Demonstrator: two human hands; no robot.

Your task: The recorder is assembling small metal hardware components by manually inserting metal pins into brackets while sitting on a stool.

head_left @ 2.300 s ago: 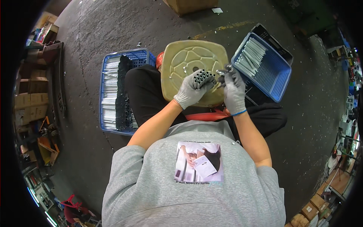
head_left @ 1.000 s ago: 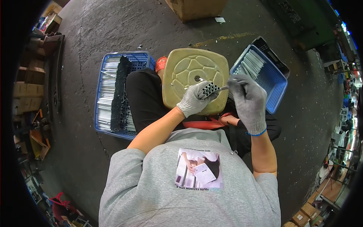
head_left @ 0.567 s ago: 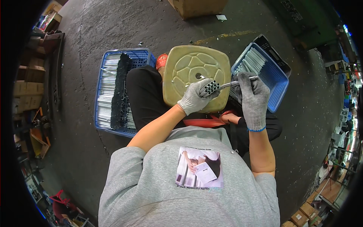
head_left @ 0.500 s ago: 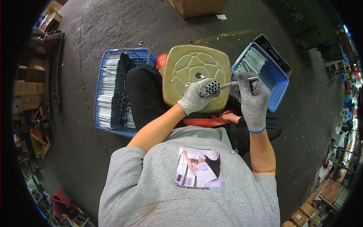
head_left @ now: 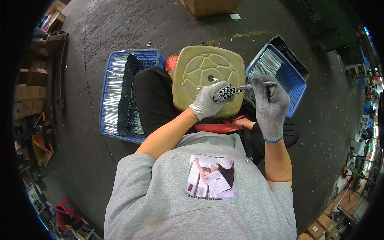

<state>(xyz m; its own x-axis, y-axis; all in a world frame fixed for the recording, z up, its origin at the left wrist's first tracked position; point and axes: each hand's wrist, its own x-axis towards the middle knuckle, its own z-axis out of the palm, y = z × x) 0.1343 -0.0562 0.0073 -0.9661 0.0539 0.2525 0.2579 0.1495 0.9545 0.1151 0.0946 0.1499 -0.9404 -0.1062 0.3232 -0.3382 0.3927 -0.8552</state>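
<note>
In a pale knit glove, my left hand [head_left: 207, 101] is closed round a bundle of thin metal tubes [head_left: 227, 93], their open round ends turned to the right. My right hand [head_left: 273, 106], in a greyer glove, pinches a slim metal rod-like tool [head_left: 245, 87]. The tool's tip is at the upper right of the tube ends; whether it sits inside one of them I cannot tell. Both hands are over the near right part of a yellowish plastic stool [head_left: 188, 60], which has small bits lying on its top.
Left of my leg, a blue plastic crate [head_left: 103, 86] holds many silvery tubes [head_left: 114, 96] and a dark strip of material. A second blue crate [head_left: 297, 94] with tubes [head_left: 269, 63] stands at the right. A cardboard box [head_left: 210, 7] is on the floor beyond the stool.
My right hand has shifted slightly to the right with the tool, whose tip has moved from the middle right of the bundle toward its upper right. My left hand still holds the tubes.
</note>
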